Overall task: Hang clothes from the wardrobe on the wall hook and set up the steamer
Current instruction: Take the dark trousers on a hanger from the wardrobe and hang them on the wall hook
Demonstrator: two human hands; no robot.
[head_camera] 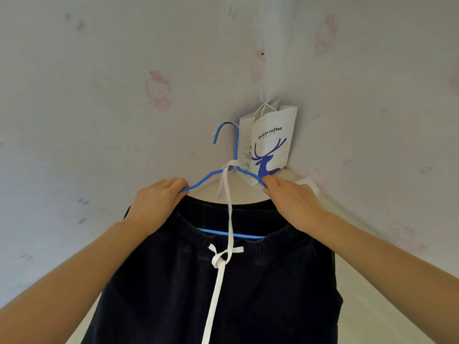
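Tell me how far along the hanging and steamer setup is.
Done: the dark pants are out and draped on the blue hanger. In hand: left hand and right hand grip its shoulders, hook near the wall; whether it has caught is unclear. Left: the steamer, not in view.

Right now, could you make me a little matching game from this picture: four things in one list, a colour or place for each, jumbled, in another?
Things:
1. hanger
2. trousers
3. drawstring
4. paper bag

Descriptions:
A. white with a blue deer, hanging against the wall
B. dark navy, draped over a bar
C. blue wire, gripped at both shoulders by the left hand and right hand
D. white, tied in a bow at the waistband

Pairs: 1-C, 2-B, 3-D, 4-A
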